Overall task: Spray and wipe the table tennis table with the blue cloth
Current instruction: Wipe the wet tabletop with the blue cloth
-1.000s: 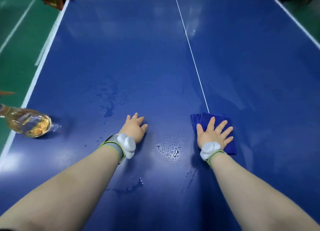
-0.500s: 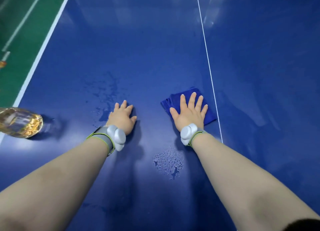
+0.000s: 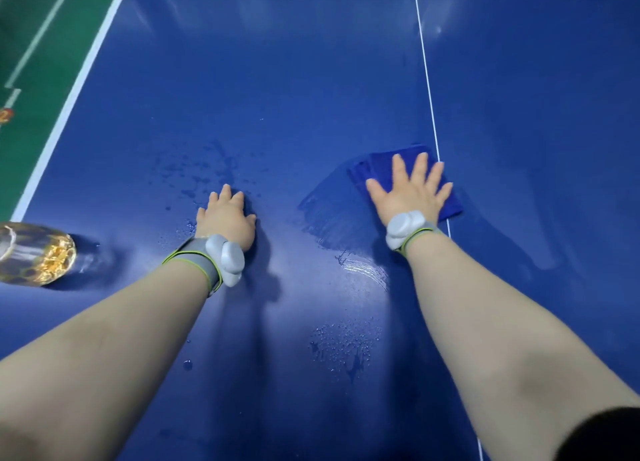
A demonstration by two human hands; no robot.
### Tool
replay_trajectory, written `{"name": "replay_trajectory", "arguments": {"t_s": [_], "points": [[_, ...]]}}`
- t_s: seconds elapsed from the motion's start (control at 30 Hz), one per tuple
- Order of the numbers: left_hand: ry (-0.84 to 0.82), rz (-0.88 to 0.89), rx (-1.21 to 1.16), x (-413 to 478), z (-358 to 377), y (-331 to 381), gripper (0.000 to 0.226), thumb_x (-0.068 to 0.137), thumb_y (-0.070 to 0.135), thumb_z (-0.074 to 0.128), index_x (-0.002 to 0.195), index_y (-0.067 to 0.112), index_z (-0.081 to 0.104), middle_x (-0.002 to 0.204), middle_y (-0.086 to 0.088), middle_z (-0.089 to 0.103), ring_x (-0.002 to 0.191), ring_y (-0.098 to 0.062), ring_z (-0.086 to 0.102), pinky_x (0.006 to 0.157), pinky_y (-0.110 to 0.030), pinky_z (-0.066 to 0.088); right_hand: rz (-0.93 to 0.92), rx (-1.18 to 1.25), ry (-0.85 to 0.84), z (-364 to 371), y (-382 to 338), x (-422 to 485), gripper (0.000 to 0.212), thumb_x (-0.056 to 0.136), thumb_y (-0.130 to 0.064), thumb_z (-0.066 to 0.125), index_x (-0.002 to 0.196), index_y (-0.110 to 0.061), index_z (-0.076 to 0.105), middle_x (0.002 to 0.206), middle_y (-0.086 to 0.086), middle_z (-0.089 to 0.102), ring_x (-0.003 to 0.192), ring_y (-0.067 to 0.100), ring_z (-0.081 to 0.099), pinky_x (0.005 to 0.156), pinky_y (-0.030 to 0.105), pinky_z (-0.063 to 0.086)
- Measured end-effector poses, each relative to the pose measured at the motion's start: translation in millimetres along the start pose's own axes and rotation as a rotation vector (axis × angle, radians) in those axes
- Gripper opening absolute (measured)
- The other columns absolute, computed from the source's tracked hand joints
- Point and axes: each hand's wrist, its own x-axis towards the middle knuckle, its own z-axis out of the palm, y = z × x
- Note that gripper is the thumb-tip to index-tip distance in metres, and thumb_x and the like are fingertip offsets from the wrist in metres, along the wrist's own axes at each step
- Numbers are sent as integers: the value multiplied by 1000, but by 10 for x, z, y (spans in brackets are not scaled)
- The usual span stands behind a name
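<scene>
- One fresh wet streak (image 3: 332,211) trails left of my right hand (image 3: 410,199); its spread fingers (image 3: 398,171) press the blue cloth (image 3: 450,207) flat, swept rightward.
- Left hand (image 3: 225,214) rests flat on the desk (image 3: 277,79), empty; droplets (image 3: 343,349) nearer me await wiping.

Right hand (image 3: 410,192), pressed flat on the blue cloth (image 3: 379,164), has swept it across the table tennis table (image 3: 277,79) to the white centre line (image 3: 427,79), leaving a wet smear (image 3: 332,211).

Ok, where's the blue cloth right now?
In the head view, the blue cloth lies flat on the table, right of centre, pressed under the open right hand, its right edge over the white centre line.
</scene>
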Motion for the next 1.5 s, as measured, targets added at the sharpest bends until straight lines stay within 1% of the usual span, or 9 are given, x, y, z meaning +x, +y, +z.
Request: {"name": "replay_trajectory", "arguments": {"t_s": [0.1,0.3,0.47,0.63,0.77,0.93,1.13,1.23,1.5], "points": [[-3,11,49,34,-10,-45,33,96,16,38,128,10,43,143,-9,33,125,-32,38,109,-46,27,186,20,13,-61,179,191,78,91,-70,30,156,-31,13,165,8,-3,148,40,-12,117,61,-5],[-14,17,40,109,-36,-206,60,92,11,34,148,30,26,157,-3,21,138,-30,34,115,-37,23,223,-27,16,-15,-93,344,76,95,-65,24,157,-26,7,163,14,-6,147,44,-12,116,62,-5],[-58,19,-57,191,-23,-357,67,90,6,30,148,39,25,159,5,16,143,-18,27,107,-35,36,-18,-42,10,122,-703,309,75,95,-64,28,157,-26,11,164,13,-4,148,42,-10,117,61,-4],[-117,54,33,187,-27,-268,69,91,3,31,151,32,16,161,-1,5,143,-29,25,110,-39,32,-434,-92,-74,375,-1546,-126,72,95,-62,32,156,-29,13,164,10,-3,148,39,-9,117,58,-5],[-29,86,31,150,15,-311,58,89,0,34,142,24,37,157,-3,23,138,-29,33,113,-38,27,-663,-109,-174,437,-1750,-267,63,97,-59,32,154,-37,16,165,0,-4,150,31,-11,119,52,-8],[-42,81,16,212,-1,-332,61,87,1,36,143,25,38,156,5,26,139,-28,33,116,-40,24,-445,-46,-93,295,-1338,47,67,93,-63,38,153,-40,21,165,-2,1,151,28,-6,119,50,-4],[167,73,112,200,-120,-357,22,77,0,44,94,8,57,109,-9,55,95,-33,51,87,-39,37,125,17,39,29,-355,473,71,93,-63,33,155,-33,17,165,7,1,150,34,-5,118,55,-2],[73,18,219,177,-145,-333,36,80,0,41,113,10,53,115,-9,49,101,-29,50,99,-39,31,315,32,42,-25,-173,543,71,95,-61,29,157,-28,13,164,12,-3,149,38,-8,117,58,-4],[24,-25,278,135,-192,-322,54,88,0,39,139,13,33,135,-10,42,118,-29,41,101,-35,33,128,-54,8,41,-662,599,70,97,-57,26,157,-25,9,163,15,-5,148,42,-9,117,61,-3]]}}
